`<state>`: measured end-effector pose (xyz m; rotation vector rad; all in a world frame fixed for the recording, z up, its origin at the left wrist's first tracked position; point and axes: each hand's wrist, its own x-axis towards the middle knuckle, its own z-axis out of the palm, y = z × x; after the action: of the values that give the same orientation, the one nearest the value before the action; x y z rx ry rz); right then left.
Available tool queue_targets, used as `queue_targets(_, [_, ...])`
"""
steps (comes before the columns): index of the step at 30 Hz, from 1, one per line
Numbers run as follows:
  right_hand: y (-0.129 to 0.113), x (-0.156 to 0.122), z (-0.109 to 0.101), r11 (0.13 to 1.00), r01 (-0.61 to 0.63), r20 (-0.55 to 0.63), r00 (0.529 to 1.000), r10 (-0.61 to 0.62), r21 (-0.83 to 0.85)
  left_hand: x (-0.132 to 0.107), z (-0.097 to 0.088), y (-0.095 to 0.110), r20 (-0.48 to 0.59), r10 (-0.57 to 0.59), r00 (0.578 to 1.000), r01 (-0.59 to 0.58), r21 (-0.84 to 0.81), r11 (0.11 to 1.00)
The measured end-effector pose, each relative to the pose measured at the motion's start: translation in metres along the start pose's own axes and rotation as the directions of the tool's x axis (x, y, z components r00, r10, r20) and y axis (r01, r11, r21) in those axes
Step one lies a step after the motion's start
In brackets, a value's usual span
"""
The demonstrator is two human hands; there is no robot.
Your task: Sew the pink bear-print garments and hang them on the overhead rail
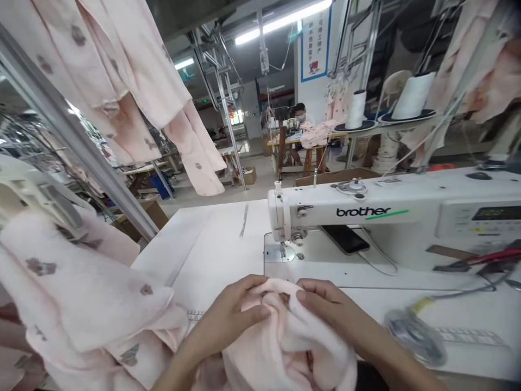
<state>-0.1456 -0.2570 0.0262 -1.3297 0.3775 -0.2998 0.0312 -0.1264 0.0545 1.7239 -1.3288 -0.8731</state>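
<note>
Left hand [230,320] and right hand [329,309] at the front edge of a white sewing table [203,255] — the fingers [254,288] of both curled closed, pinching a bunched fold of pale pink fabric [285,342] near the needle plate [283,252] of a Brother sewing machine [350,217], not under its needle. The fabric's lower part is cut off by the frame, and its folds hide the fingertips' reach — whether it joins the spotted pink cloth [81,288] heaped at left cannot be made out.
</note>
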Motion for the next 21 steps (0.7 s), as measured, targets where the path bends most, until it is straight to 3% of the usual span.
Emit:
queue_targets(3, [0.004, -0.015, -0.010, 0.972, 0.119, -0.031, 0.991, -0.128, -0.204, 0.021, 0.031, 0.003, -0.007, -0.027, 1.000, 0.026, -0.162, 0.986])
queue_targets(6, [0.004, -0.031, -0.023, 0.905, 0.089, -0.054, 0.991, -0.122, -0.416, 0.034, 0.049, 0.007, -0.105, 0.027, 0.994, -0.034, -0.068, 0.997])
queue_targets(9, [-0.001, -0.041, -0.032, 0.854, 0.053, -0.077, 0.991, -0.108, -0.517, 0.039, 0.058, 0.005, -0.132, 0.105, 0.986, -0.103, 0.026, 0.994])
queue_targets(13, [-0.007, -0.036, -0.022, 0.756, 0.015, -0.246, 0.941, -0.231, -0.655, 0.038, 0.064, 0.000, -0.175, 0.087, 0.981, -0.076, 0.067, 0.995])
queue_targets(17, [0.001, -0.022, -0.007, 0.633, 0.099, -0.203, 0.899, -0.387, -0.768, 0.033, 0.059, 0.001, -0.166, 0.035, 0.986, -0.035, 0.001, 0.999])
queue_targets(19, [0.007, -0.017, -0.005, 0.632, 0.181, -0.169, 0.876, -0.452, -0.754, 0.030, 0.056, 0.005, -0.133, 0.011, 0.991, -0.018, -0.051, 0.999])
queue_targets(21, [0.009, -0.014, -0.004, 0.705, 0.214, -0.160, 0.892, -0.424, -0.677, 0.027, 0.052, 0.009, -0.116, -0.049, 0.992, 0.032, -0.142, 0.989])
